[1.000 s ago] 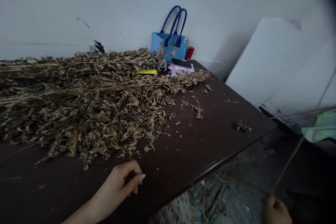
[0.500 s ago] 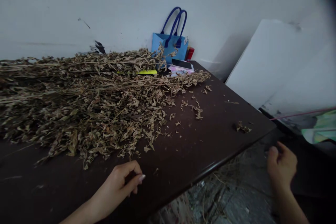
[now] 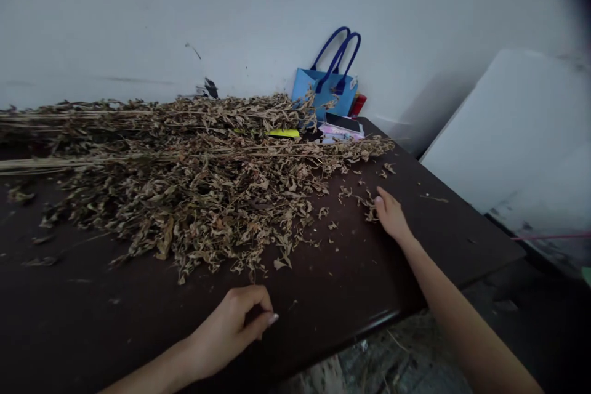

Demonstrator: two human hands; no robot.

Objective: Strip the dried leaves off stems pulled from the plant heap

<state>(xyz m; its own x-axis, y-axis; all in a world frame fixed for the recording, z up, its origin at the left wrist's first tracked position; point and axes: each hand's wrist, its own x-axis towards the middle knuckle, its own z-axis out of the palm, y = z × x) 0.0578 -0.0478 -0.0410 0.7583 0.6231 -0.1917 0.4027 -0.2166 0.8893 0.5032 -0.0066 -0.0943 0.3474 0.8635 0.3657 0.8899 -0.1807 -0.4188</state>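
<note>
On the dark tabletop near the front edge lies my left hand (image 3: pixel 240 326), its thumb and bent index finger closed together and nothing visible between them. A wide heap of dried leafy stalks (image 3: pixel 207 197) spreads behind and to the left of it. My right hand (image 3: pixel 392 215) reaches over the table to the right of this heap, index finger stretched out and thumb apart from it. Its fingertips are at a few loose dried leaves (image 3: pixel 370 212); its palm and other fingers are hidden.
A blue tote bag (image 3: pixel 318 89) leans on the wall, with a phone (image 3: pixel 342 122) in front of it. Something yellow (image 3: pixel 283 133) shows among the stalks. The table (image 3: pixel 480 237) ends at right, beside a white panel (image 3: pixel 503 135). Plant debris lies on the floor (image 3: pixel 369 360).
My right hand has come from beyond the table's right edge to the loose leaves. A leaf clump near that edge is no longer there. The view has shifted; my left hand stays closed.
</note>
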